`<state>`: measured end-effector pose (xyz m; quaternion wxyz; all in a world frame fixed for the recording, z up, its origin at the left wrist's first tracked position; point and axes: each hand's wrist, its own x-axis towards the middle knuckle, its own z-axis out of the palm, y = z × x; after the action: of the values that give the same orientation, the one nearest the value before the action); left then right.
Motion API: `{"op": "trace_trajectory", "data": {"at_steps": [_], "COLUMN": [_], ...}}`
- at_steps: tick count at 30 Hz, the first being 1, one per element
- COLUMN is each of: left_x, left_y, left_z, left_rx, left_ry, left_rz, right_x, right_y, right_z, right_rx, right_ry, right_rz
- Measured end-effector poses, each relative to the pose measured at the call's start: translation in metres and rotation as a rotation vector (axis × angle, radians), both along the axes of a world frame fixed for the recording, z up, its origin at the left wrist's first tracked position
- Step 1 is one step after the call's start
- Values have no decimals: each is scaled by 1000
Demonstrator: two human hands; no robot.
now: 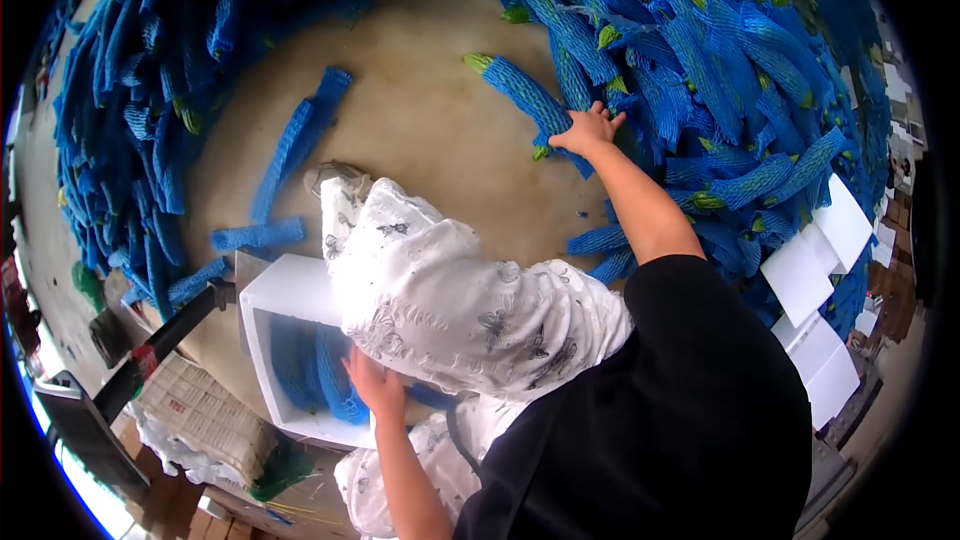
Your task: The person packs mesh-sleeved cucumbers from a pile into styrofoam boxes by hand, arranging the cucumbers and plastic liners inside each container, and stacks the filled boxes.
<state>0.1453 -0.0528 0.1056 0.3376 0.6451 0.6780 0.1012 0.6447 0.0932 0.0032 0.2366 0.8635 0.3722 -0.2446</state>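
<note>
My right hand [590, 130] reaches out with its fingers spread, its thumb touching a long green gourd in a blue net sleeve [522, 95] at the edge of the big pile. The gourd has a ridged skin and a pointed green tip, like a bitter gourd. Down by my knees, my left hand [378, 387] is at the near side of a white foam box [300, 285], fingers stretched towards the inside. Blue-sleeved gourds [335, 375] lie in that box; my hand and leg hide part of it.
Blue-sleeved gourds pile high on the right [690, 60] and left [120, 140]. A loose sleeved gourd [295, 150] lies on the tan floor [430, 70]. White foam pieces [820, 240] sit behind me. A black pole [150, 350] and woven sack [200, 415] stand beside the box.
</note>
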Motion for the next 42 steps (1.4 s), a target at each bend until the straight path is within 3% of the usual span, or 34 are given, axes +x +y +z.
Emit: {"op": "trace_trajectory", "data": {"at_steps": [1,3,5,7,9,11,13,15,16,17,19,20,21,23,25,26,27,28,29,31,32,33,34,36,38,39,41,42], "left_x": [3,3,3,4,4,4,1,27,44,56,89,98,104,79,37,14,-10,-29,-41,-38,-19,-22,-5,59,127,156,147,123], "left_y": [0,-2,-1,4,9,15,26,53,66,75,92,94,92,77,33,0,-45,-93,-145,-243,-270,-351,-407,-466,-553,-588,-539,-537], "left_z": [-2,-1,-1,8,22,38,50,106,134,152,185,192,203,225,235,246,255,262,267,272,275,230,197,146,68,35,63,67], "left_rx": [41,35,-14,-46,-99,-6,102,288,359,384,383,301,276,430,659,809,939,1063,1172,1285,1177,1087,936,526,81,-283,-849,-537], "left_ry": [54,47,38,33,-123,-203,-502,-606,-637,-818,-1340,-1554,-1663,-1617,-1700,-1677,-1650,-1582,-1396,-958,-853,-724,-643,-610,-711,-472,351,392], "left_rz": [-48,-46,-44,-29,-17,95,363,502,480,407,278,285,229,634,662,675,698,770,924,1489,1914,1893,2097,2353,2356,2397,2052,2061], "right_x": [-10,-12,-25,-39,-30,-30,-31,-40,-59,-86,-148,-174,-200,-243,-283,-296,-303,-311,-318,-337,-346,-351,-354,-363,-376,-387,-415,-433], "right_y": [-8,-45,-82,-95,-86,-61,-36,-6,5,10,29,30,31,5,-28,-39,-38,-40,-42,-37,-26,-10,7,23,27,26,27,26], "right_z": [13,-12,11,64,103,150,194,236,259,277,312,310,308,321,331,330,322,313,302,289,300,294,285,280,257,240,202,184], "right_rx": [76,275,380,477,481,570,543,479,490,493,233,55,-123,-182,-92,-81,-250,-167,-84,321,321,410,380,230,135,112,60,108], "right_ry": [31,339,1017,1351,1687,1653,1707,1651,1757,1894,2231,2256,2260,2131,2260,2284,2234,2100,1954,1891,1762,1593,1458,1175,1028,1012,995,1000], "right_rz": [0,-199,-550,-747,-671,-297,-79,308,418,429,589,638,689,552,242,220,286,325,353,446,644,888,1040,1152,1284,1334,1455,1556]}}
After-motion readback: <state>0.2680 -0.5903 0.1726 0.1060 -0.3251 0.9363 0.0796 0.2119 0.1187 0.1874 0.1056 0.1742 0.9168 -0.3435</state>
